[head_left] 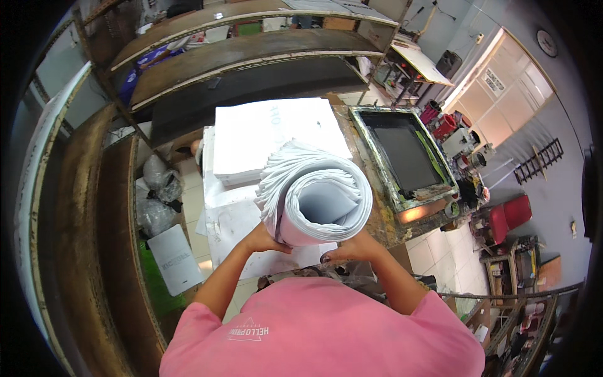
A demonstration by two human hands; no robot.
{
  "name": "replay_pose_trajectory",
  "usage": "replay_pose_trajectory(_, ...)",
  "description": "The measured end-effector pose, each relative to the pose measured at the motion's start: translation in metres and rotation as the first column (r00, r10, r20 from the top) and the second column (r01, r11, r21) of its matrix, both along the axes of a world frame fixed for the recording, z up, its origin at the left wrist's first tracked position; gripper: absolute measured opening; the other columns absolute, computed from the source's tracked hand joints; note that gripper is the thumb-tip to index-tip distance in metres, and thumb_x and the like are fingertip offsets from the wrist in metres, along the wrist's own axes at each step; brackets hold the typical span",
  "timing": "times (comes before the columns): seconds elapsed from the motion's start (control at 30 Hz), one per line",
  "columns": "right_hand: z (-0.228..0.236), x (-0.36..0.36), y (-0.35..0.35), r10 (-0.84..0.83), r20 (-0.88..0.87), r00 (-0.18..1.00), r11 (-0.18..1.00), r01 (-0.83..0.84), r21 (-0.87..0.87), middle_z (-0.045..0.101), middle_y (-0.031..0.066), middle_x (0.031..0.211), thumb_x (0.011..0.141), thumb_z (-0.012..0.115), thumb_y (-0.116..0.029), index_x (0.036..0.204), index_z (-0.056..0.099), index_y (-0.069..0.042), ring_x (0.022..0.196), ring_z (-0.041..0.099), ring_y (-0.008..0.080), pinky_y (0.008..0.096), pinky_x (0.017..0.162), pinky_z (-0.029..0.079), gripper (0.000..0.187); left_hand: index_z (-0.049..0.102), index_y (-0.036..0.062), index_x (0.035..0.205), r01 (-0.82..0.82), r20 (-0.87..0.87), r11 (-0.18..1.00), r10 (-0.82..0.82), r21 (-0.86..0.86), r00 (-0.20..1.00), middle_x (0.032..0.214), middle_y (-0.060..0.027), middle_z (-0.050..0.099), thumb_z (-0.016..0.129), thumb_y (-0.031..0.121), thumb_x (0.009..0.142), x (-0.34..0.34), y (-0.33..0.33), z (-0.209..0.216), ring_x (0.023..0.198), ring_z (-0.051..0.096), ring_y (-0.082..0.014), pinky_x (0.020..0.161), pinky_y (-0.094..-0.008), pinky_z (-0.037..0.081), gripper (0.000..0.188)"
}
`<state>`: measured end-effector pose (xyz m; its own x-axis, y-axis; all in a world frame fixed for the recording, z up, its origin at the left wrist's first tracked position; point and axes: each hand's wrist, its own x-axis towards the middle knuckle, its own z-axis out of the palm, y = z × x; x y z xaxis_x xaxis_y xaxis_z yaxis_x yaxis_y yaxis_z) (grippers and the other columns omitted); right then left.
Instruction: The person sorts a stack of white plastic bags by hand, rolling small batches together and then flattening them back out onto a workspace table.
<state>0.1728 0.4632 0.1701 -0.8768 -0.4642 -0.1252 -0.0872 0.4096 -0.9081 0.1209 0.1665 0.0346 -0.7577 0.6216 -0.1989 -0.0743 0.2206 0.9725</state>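
Your L hand & R hand grip the roll of white sheets btwn them, in front of your chest. Far side: near edge of white stack, overlapped in view. R side: narrow tabletop strip, then screen-printing frame, apart.

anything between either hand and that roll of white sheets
Nothing visible: the left hand holds the roll at its lower left, the right hand at its lower right, both partly hidden behind it.

white stack, framed screen on worktable
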Motion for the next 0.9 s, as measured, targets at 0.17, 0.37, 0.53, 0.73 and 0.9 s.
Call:
replay_pose_trajectory(0.17, 0.082, 0.025, -0.050, -0.203, 0.023, 0.979, 0.961, 0.204, -0.188, 0.052, 0.0170, 0.146, 0.060, 0.100, -0.025, 0.150, 0.041, 0.003, 0.138, 0.049, 0.0286, 0.0416, 0.116, 0.037, 0.111, 0.065, 0.0044, 0.130, 0.231, -0.089, 0.960, -0.247, -0.157, 0.965, 0.130, -0.0131, 0.069, 0.102, 0.027, 0.053, -0.025, -0.004, -0.027, 0.122, 0.063, -0.0265, 0.110, -0.0399, 0.045, 0.088)
replay_pose_trajectory(0.37, 0.092, 0.043, -0.062, -0.318, 0.107, 0.942, 0.904, 0.335, -0.266, 0.054, 0.0159, 0.146, 0.062, 0.098, -0.025, 0.149, 0.044, 0.003, 0.137, 0.049, 0.0268, 0.0417, 0.117, 0.036, 0.106, 0.066, 0.0059, 0.127, -0.112, -0.399, 0.991, 0.075, -0.069, 0.914, 0.123, -0.0171, 0.068, 0.101, 0.040, 0.052, 0.009, 0.016, -0.089, 0.118, 0.061, -0.0375, 0.107, -0.0467, 0.044, 0.090)
replay_pose_trajectory(0.53, 0.107, 0.048, -0.052, -0.365, 0.017, 0.931, 0.861, 0.345, -0.373, 0.052, 0.0107, 0.149, 0.061, 0.101, -0.023, 0.152, 0.041, 0.002, 0.137, 0.049, 0.0240, 0.0416, 0.118, 0.036, 0.111, 0.033, 0.0007, 0.152, -0.410, -0.489, 0.911, 0.340, -0.040, 0.803, 0.147, -0.0218, 0.046, 0.103, 0.046, 0.050, 0.068, 0.058, -0.069, 0.131, 0.051, -0.0392, 0.111, -0.0500, 0.041, 0.131)
replay_pose_trajectory(0.73, 0.172, 0.024, -0.046, -0.210, -0.241, 0.947, 0.899, 0.090, -0.429, 0.038, 0.0199, 0.160, 0.081, 0.065, -0.074, 0.161, 0.026, 0.002, 0.148, 0.038, 0.0309, 0.0464, 0.123, 0.029, 0.117, 0.022, 0.0009, 0.156, -0.134, -0.552, 0.956, 0.261, 0.260, 0.792, 0.149, -0.0194, 0.043, 0.105, 0.040, 0.050, 0.035, 0.043, 0.032, 0.140, 0.045, -0.0361, 0.115, -0.0477, 0.039, 0.140)
replay_pose_trajectory(0.9, 0.250, -0.001, -0.058, 0.042, -0.498, 0.866, 0.997, -0.002, 0.080, 0.032, 0.0285, 0.163, 0.103, 0.035, -0.070, 0.159, 0.029, 0.004, 0.153, 0.029, 0.0431, 0.0549, 0.125, 0.020, 0.093, 0.024, -0.0001, 0.154, -0.119, -0.535, 0.935, 0.291, 0.334, 0.793, 0.147, -0.0199, 0.045, 0.105, 0.038, 0.052, 0.034, 0.037, 0.041, 0.136, 0.048, -0.0359, 0.114, -0.0478, 0.039, 0.135)
